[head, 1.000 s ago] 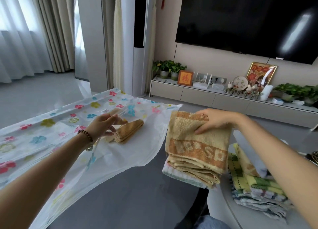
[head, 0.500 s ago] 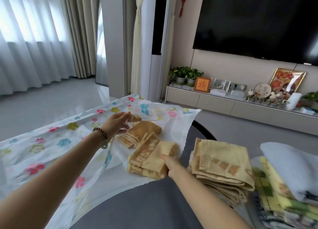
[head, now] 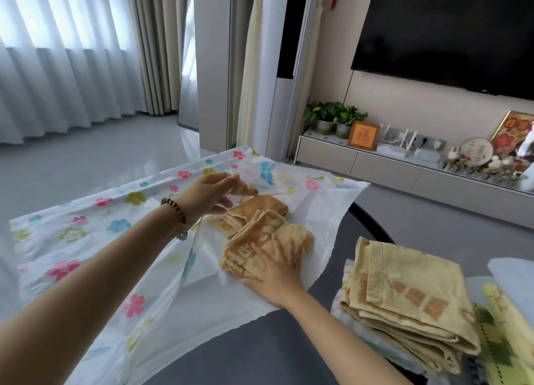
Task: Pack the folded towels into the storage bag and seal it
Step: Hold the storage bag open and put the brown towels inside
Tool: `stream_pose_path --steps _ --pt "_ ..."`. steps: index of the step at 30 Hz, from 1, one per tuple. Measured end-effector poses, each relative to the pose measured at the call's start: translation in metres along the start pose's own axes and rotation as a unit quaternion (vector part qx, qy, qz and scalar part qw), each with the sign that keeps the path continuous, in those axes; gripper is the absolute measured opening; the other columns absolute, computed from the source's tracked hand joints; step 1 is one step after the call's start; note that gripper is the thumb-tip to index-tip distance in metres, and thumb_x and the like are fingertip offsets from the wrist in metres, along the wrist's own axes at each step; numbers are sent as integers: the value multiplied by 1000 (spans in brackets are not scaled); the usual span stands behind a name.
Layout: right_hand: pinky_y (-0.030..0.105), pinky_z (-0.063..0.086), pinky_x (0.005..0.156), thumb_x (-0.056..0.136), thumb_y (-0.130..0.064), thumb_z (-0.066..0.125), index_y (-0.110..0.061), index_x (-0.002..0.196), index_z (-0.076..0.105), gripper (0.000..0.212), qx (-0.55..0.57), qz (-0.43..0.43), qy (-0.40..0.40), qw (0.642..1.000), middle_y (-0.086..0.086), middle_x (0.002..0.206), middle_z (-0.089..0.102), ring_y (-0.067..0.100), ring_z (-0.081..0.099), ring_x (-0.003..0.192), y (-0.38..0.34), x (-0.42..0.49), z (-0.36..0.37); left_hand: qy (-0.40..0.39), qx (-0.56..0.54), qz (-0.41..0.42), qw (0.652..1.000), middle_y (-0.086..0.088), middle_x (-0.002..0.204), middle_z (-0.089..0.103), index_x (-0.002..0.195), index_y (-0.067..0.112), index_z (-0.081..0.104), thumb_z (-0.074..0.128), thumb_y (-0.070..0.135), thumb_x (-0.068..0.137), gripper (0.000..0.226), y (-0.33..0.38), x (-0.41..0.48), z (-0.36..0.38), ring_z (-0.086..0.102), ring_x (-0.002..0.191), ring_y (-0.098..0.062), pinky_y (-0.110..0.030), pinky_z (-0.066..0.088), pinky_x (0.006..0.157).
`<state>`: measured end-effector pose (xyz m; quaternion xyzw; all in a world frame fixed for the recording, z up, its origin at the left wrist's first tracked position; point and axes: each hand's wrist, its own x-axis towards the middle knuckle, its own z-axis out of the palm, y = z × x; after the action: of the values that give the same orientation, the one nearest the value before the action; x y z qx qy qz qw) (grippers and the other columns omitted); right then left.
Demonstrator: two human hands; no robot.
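The bag [head: 86, 240] lies flat across the left half of the table [head: 260, 350], clear plastic printed with coloured flowers, its mouth facing right; its lower layer spreads white over the dark tabletop, and its near left part hangs over the edge. The left hand [head: 208, 194], a bead bracelet [head: 174, 214] on its wrist, reaches over the bag and pinches the edge of the upper layer between thumb and fingers, holding it up off the lower one so the mouth gapes. Just right of that hand, on the lower layer and partly under the lifted flap, sits a folded tan towel [head: 257, 208]. A second towel [head: 297, 237] (same tan, with a woven band of paler blocks) lies against it on the near side, overlapping its edge, also on the lower layer at the mouth; how far it sits under the flap cannot be told. The right hand [head: 274, 274] lies on this second towel, palm down, fingers straight and spread wide, pressing it flat and gripping nothing. Further right, outside the bag and apart from it, a stack [head: 410, 303] of folded towels rests on the table, a pale yellow one on top; at the right border another pile [head: 502, 327] shows green-and-yellow check, cut off by the frame.
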<state>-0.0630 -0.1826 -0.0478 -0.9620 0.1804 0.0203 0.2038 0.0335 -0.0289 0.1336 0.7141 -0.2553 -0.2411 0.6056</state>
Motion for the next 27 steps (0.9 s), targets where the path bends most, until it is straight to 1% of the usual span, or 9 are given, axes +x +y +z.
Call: stream_pose_path --steps 3,7,12,15,17,20,22,24,27 --pt "61 1 114 74 -74 52 -49 147 7 89 2 24 16 1000 -3 157 -24 37 -26 141 -2 42 -3 -10 -12 13 1000 10 82 75 94 9 56 44 31 95 25 12 1 -9 48 42 1 -10 40 43" --pt "62 -4 111 74 -75 51 -47 147 8 90 -36 34 23 999 1 160 -15 40 -22 142 -3 104 -11 -27 -4 33 999 6 93 75 99 8 55 44 32 95 26 21 12 -19 45 45 -1 -10 37 45" --pt "59 -4 113 73 -75 53 -48 147 6 92 -28 34 0 999 -1 160 -15 37 -22 143 -8 136 -19 -27 9 35 999 3 97 75 96 8 59 44 32 95 29 18 22 -19 46 46 -1 -11 40 44" --pt "55 -2 115 75 -73 53 -47 147 10 88 -7 4 13 1000 -3 161 -10 34 -18 145 -6 119 -26 -28 12 22 999 2 98 75 91 10 59 44 31 95 26 11 21 -13 48 46 0 -12 41 44" --pt "53 0 116 76 -71 54 -45 147 12 87 19 -22 17 999 -5 161 -9 27 -13 146 -4 97 -40 -34 14 15 999 3 95 75 94 6 60 44 29 95 28 6 20 -7 50 45 -1 -13 43 44" --pt "49 6 118 79 -65 57 -42 148 17 83 25 -54 -36 998 -6 161 -5 20 -4 148 3 55 -83 -37 30 10 999 6 92 73 99 0 58 43 27 96 31 0 16 2 50 45 0 -13 44 45" --pt "37 12 118 80 -59 62 -41 146 26 78 45 -60 -85 993 -6 160 8 16 7 147 15 23 -120 -44 42 14 998 5 95 72 95 3 57 41 27 97 28 -2 14 8 49 45 0 -12 44 45" --pt "25 20 111 81 -53 65 -41 143 33 71 43 -50 -112 991 -10 156 23 10 22 142 37 -11 -159 -46 53 13 997 4 98 71 94 5 56 40 27 97 27 -4 12 15 49 45 0 -12 44 45" --pt "25 27 111 75 -53 71 -39 145 26 85 -17 21 -137 990 -13 154 23 9 29 139 82 -58 -206 -47 73 16 996 8 94 69 94 5 55 39 25 98 26 -8 11 23 49 43 1 -12 45 45"
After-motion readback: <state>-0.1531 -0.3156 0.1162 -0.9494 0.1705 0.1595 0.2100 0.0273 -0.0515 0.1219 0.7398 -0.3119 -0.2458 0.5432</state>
